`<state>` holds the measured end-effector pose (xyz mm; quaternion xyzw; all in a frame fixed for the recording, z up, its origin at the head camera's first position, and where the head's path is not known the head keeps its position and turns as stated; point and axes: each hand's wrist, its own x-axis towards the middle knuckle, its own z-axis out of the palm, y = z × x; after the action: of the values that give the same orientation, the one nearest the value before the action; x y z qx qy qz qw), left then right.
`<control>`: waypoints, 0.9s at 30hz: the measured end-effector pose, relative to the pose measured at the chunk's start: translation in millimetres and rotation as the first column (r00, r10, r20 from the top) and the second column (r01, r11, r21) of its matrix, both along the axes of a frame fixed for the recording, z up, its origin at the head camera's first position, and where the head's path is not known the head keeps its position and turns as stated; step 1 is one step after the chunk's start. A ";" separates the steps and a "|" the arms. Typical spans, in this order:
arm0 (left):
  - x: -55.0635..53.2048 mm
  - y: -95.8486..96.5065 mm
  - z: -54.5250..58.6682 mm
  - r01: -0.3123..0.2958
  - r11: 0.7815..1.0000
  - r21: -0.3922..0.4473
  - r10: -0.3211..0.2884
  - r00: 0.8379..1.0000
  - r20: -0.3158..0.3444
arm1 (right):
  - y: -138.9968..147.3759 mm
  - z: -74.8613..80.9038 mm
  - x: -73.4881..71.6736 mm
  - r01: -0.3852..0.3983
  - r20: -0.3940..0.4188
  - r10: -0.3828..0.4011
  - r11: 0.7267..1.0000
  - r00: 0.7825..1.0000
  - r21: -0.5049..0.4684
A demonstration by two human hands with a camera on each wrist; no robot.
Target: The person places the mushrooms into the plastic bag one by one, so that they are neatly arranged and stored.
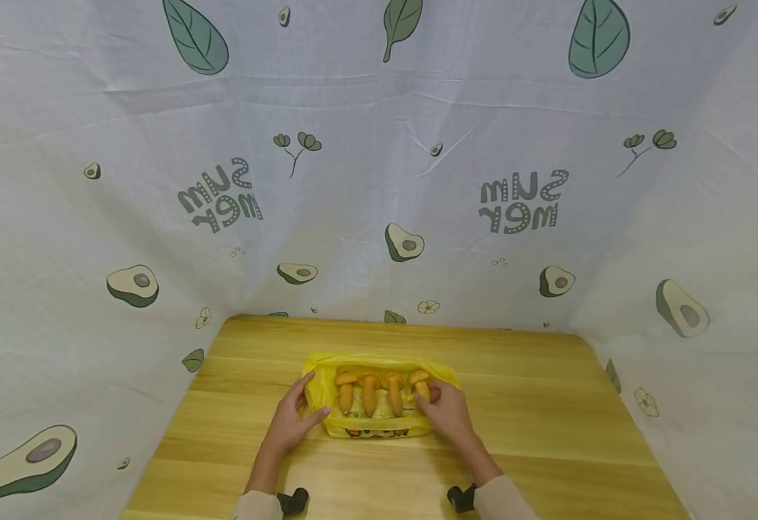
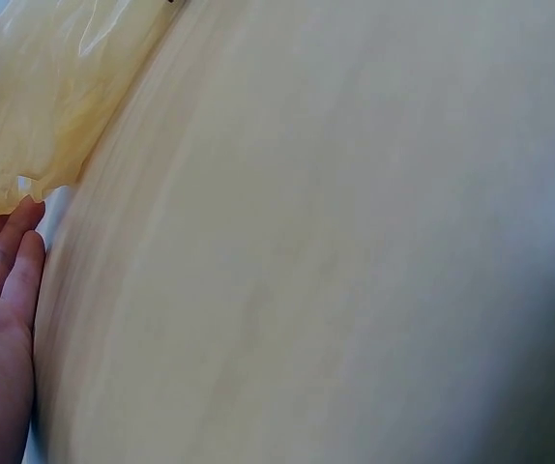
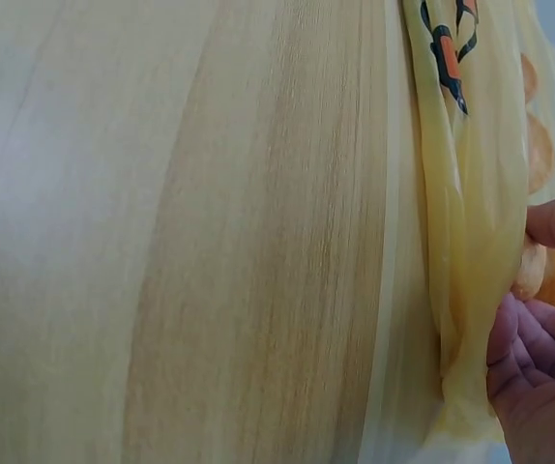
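Note:
A yellow plastic bag point(image 1: 418, 424) lies on the table with its mouth spread wide, and several orange-brown mushrooms stand side by side in a row within it. My right hand point(image 1: 449, 413) pinches the stem of the rightmost mushroom point(image 1: 419, 376) between thumb and fingers, at the bag's right end. In the right wrist view, that mushroom's pale stem point(image 3: 529, 269) shows between the thumb and the curled fingers. My left hand point(image 1: 290, 421) touches the bag's left end, thumb and fingers spread apart. The left wrist view shows its fairly straight fingers point(image 2: 21, 256) against the plastic.
The wooden table point(image 1: 548, 404) extends around the bag. A white cloth point(image 1: 352, 195) printed with avocados and leaves hangs behind the table and along both sides. Black wrist-camera mounts point(image 1: 294, 500) sit at both wrists.

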<state>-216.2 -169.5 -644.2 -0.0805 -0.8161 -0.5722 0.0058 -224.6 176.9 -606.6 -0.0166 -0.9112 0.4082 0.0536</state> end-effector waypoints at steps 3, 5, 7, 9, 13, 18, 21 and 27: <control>0.8 0.4 0.0 -0.005 1.000 -0.004 0.005 1.000 0.005 | -1.1 0.1 1.1 -0.010 -0.009 0.010 1.000 1.000 0.005; 1.1 0.9 0.1 -0.005 1.000 -0.002 0.005 1.000 0.008 | -1.9 0.6 1.6 -0.022 -0.011 0.022 1.000 1.000 0.018; 1.1 1.3 0.2 -0.004 1.000 0.001 0.004 1.000 0.007 | -2.6 1.0 1.9 -0.032 -0.011 0.033 0.999 0.999 0.029; 0.6 1.6 0.3 -0.001 1.000 0.003 0.001 1.000 0.006 | -2.8 1.1 1.6 -0.038 -0.008 0.038 0.998 0.999 0.043; -0.9 1.5 0.8 0.005 1.000 0.004 -0.005 1.000 0.004 | -2.6 1.5 2.1 -0.029 -0.022 0.030 0.998 0.999 0.058; -1.7 1.4 0.5 0.007 1.000 0.023 -0.007 1.000 -0.013 | -1.2 3.9 7.2 -0.006 -0.036 0.007 1.000 0.999 0.021; -1.0 2.0 -0.7 0.008 0.999 0.043 -0.007 1.000 -0.027 | 3.1 6.2 11.3 -0.003 -0.065 0.003 1.000 0.998 -0.002; 0.6 2.0 3.1 0.017 0.999 0.029 -0.015 0.998 -0.058 | 22.4 14.2 15.6 0.032 -0.207 -0.028 0.999 0.978 0.014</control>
<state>-215.7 -167.4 -641.2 -0.1035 -0.8064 -0.5817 0.0261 -209.0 199.3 -592.4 0.0126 -0.9038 0.3989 0.1543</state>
